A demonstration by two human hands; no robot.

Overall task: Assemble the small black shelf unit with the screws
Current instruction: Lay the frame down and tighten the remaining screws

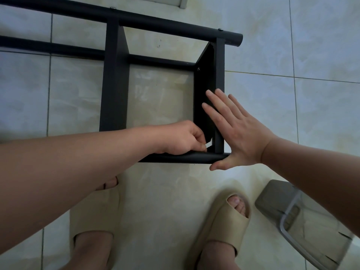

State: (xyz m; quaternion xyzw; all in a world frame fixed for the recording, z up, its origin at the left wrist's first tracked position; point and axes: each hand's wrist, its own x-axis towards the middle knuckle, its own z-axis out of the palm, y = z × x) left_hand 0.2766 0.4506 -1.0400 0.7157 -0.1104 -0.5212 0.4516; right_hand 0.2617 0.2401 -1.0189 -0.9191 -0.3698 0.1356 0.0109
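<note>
The small black shelf unit (pixel 115 78) lies on its side on the tiled floor, with round black tubes and flat black panels. My right hand (pixel 237 131) lies flat with straight fingers against the outer face of the end panel (pixel 204 84), thumb beside the tip of the near tube (pixel 181 158). My left hand (pixel 181 138) is curled at the inner corner where that panel meets the near tube, pinching something small and pale that I cannot make out. A screw head (pixel 198 69) shows on the end panel's inner face. Two more screw heads sit on the far tube (pixel 220 29).
My two feet in beige slippers (pixel 224 221) stand just below the shelf unit. A clear plastic container with a grey lid (pixel 288 217) lies on the floor at the lower right. Pale floor tiles surround everything.
</note>
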